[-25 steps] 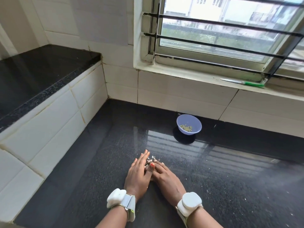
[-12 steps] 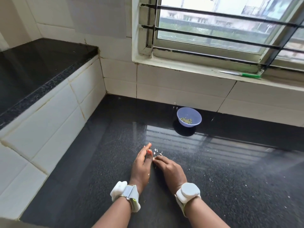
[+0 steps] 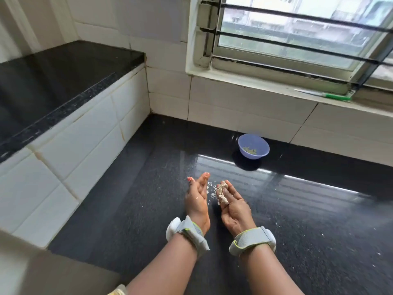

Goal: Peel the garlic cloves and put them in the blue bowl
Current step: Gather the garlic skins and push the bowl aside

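Note:
My right hand [image 3: 232, 206] is turned palm up above the black counter, fingers curled around a clump of papery garlic skins [image 3: 221, 193]. My left hand [image 3: 197, 193] stands on edge just to its left, fingers straight and holding nothing. A few white skin flakes [image 3: 210, 191] lie on the counter between the two hands. The blue bowl [image 3: 253, 146] sits farther back near the tiled wall, with several pale peeled cloves [image 3: 250, 150] inside.
A black granite counter [image 3: 297, 220] spreads under my hands, speckled with skin bits. A raised tiled ledge with a black top [image 3: 63, 81] runs along the left. A green-handled knife [image 3: 327, 95] lies on the window sill at the back right.
Both hands were pressed together flat on the counter, sweeping skins. Now they have lifted and parted; the right hand has turned palm up holding the gathered skins.

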### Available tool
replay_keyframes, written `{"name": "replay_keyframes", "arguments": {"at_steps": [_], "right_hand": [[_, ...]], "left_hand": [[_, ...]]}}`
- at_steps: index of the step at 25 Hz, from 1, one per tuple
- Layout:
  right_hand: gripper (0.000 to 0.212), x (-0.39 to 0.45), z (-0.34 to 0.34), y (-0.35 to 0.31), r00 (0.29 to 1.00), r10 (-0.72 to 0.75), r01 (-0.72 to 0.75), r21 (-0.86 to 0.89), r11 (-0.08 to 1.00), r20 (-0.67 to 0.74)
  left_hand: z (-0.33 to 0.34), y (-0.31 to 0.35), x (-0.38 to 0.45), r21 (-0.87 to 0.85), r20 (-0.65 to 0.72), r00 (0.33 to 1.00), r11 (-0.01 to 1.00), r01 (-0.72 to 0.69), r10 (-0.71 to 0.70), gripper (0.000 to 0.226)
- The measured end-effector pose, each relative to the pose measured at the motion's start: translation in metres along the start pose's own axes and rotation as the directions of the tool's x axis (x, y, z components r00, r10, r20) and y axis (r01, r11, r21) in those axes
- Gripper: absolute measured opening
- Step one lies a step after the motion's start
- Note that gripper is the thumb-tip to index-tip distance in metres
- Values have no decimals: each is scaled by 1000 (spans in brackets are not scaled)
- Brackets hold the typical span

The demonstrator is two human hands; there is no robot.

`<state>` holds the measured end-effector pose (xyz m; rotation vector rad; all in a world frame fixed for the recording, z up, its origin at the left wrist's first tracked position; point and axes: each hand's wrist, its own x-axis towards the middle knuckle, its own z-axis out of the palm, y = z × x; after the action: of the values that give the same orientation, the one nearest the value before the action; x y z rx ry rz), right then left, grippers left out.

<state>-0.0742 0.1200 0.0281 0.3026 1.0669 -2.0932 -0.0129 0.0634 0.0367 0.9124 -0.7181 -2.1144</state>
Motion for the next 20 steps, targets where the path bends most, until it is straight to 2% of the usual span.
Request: {"name": "replay_keyframes", "arguments": {"at_steps": [2,4,7,8,10,13,17,20], "right_hand": [[21,-22,5,3,996,64,-70,95,993,57],[21,-56,7,12,985,123,-136,109,985,122],[21,-105,3,23,969,172,-190,93,977,175],[21,-128,-1,31,956,217,-232,52,971,198],[22,-164,-9,49,930,288,-280,-69,958,230],[24,-204,-36,93,890,386,-350,-178,920,243],[37,-225,-90,166,830,519,-479,-214,851,206],[48,-207,-135,246,777,624,-591,-238,771,90]], "left_hand": [[9,6,-15,-147,-19,998,988,55,-58,51],[7,10,-44,-280,-41,996,958,64,-79,48],[-6,18,-92,-369,-93,994,929,18,-56,33],[-20,18,-112,-388,-139,990,920,-48,-7,27],[-48,20,-146,-358,-242,966,918,-172,87,20],[-108,5,-190,-282,-404,906,926,-252,123,26],[-194,-30,-221,-287,-530,847,930,-229,44,40],[-276,-65,-208,-348,-585,807,923,-163,-78,39]]}}
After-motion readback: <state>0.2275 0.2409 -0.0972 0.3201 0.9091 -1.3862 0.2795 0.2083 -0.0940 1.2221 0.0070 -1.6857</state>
